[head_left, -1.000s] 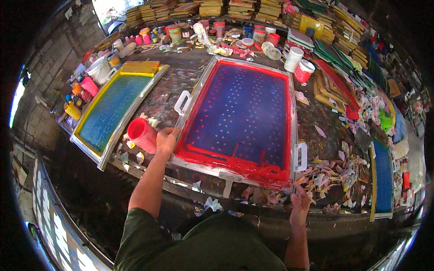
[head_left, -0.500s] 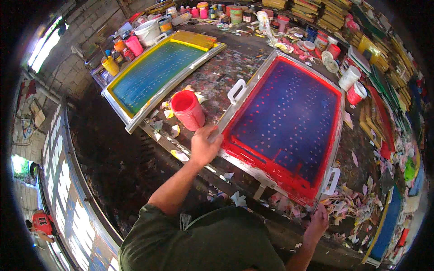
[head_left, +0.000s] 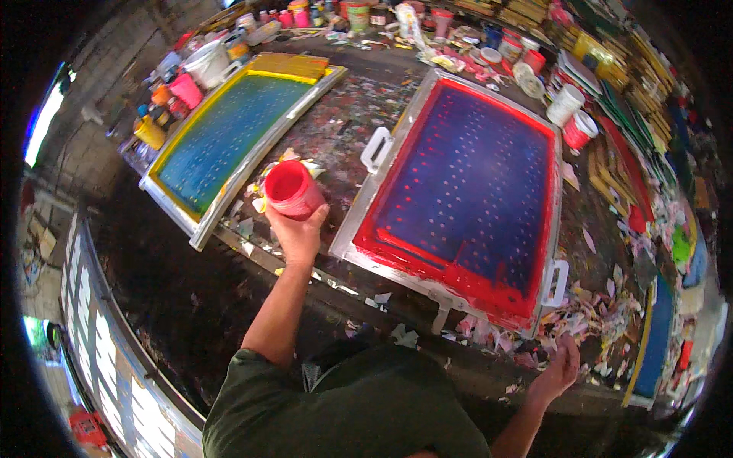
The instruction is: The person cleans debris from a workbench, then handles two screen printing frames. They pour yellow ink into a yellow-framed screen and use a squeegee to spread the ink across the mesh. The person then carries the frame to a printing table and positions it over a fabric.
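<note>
My left hand point(head_left: 298, 233) is wrapped round the lower side of a red plastic tub point(head_left: 289, 187), whose open mouth shows a red inside. To its right lies a screen printing frame point(head_left: 353, 221) with a blue-purple mesh dotted with small pale spots and a red ink border. White handles point(head_left: 376, 149) stick out from its sides. My right hand point(head_left: 561, 368) is off the frame, below its near right corner, beside paper scraps. Its fingers are loosely bent and apart, with nothing seen in them.
A second screen frame point(head_left: 229, 145), yellow-edged with blue-green mesh, lies at the left. Ink tubs, a white bucket point(head_left: 208, 65) and bottles line the far edge. A white tub point(head_left: 565, 104) and a red-and-white tub point(head_left: 580, 130) stand right. Scraps point(head_left: 588, 320) pile near right.
My left hand has gone from the near left corner of the red frame to the red tub and taken hold of it. My right hand has left the frame's near right corner.
</note>
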A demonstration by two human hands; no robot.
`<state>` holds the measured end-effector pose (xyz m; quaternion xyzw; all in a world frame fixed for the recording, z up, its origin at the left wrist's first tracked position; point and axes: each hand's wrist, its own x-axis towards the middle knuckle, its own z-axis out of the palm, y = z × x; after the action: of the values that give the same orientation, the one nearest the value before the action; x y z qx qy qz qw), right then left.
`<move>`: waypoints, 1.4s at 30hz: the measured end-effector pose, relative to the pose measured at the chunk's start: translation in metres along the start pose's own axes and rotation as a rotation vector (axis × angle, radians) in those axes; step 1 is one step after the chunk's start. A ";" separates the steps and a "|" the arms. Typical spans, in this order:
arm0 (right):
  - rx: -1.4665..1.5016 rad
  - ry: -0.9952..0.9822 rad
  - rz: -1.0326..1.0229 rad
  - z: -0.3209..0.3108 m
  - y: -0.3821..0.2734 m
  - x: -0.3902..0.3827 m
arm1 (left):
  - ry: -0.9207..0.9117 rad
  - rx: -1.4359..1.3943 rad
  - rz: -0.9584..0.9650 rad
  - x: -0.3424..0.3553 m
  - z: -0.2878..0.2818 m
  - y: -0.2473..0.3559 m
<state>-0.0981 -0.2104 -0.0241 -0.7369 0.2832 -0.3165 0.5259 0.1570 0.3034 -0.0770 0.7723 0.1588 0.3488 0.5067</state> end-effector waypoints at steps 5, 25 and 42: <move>-0.043 0.080 -0.042 -0.005 -0.008 -0.028 | 0.039 -0.047 0.093 0.014 0.003 -0.013; 0.068 0.132 -0.037 -0.049 -0.006 -0.055 | -0.435 -0.366 0.247 0.004 0.059 0.163; 0.045 0.346 0.059 -0.242 0.076 -0.006 | -1.036 -0.638 0.217 -0.375 0.407 0.350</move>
<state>-0.2929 -0.3717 -0.0380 -0.6508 0.3841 -0.4292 0.4948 0.1390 -0.3472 -0.0055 0.6633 -0.2995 0.0081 0.6857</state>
